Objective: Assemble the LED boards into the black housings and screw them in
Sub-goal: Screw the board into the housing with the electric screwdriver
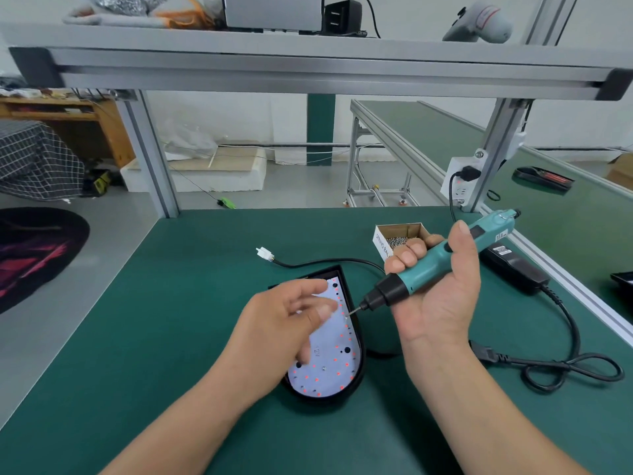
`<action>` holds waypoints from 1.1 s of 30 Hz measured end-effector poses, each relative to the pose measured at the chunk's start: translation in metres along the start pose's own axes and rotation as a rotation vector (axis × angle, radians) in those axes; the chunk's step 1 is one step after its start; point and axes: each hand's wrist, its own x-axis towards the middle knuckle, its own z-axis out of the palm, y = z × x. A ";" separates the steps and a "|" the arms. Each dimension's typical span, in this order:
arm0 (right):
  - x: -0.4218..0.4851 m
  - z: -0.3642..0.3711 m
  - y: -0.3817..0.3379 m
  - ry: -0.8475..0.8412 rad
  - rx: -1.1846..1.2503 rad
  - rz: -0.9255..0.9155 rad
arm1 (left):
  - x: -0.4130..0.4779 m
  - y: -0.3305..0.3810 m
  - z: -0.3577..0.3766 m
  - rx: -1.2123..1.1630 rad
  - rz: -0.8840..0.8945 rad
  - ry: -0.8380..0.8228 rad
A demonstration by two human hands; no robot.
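Observation:
A black housing (356,323) lies on the green table with a white LED board (337,368) dotted with red LEDs seated inside it. My left hand (284,323) hovers over the board, blurred, thumb and fingers pinched near the tip of the bit; whether it holds a screw I cannot tell. My right hand (442,289) grips a teal electric screwdriver (442,262), tilted down to the left. Its bit tip (347,316) touches the board's right side. A black cable with a white connector (264,252) leads from the housing.
An open cardboard box of screws (400,240) stands behind the right hand. A black power adapter (513,269) and its looped cord (565,368) lie at the right. A wall socket (460,180) is on the frame post. A metal shelf spans overhead.

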 end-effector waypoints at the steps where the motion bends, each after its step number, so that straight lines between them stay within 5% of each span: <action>1: 0.003 0.000 -0.001 0.015 0.009 -0.002 | 0.003 -0.001 -0.003 0.047 0.004 0.066; 9: 0.015 -0.002 -0.004 0.066 0.053 -0.009 | 0.006 0.001 -0.009 0.267 0.013 0.102; 16: 0.023 0.007 -0.002 0.058 0.036 -0.034 | 0.000 0.010 0.007 0.871 0.239 -0.092; 24: 0.021 0.010 0.002 0.047 0.037 -0.017 | -0.003 0.007 0.012 0.221 0.091 0.037; 33: 0.013 0.013 0.007 0.001 0.028 0.005 | -0.001 0.005 0.020 0.069 0.055 0.069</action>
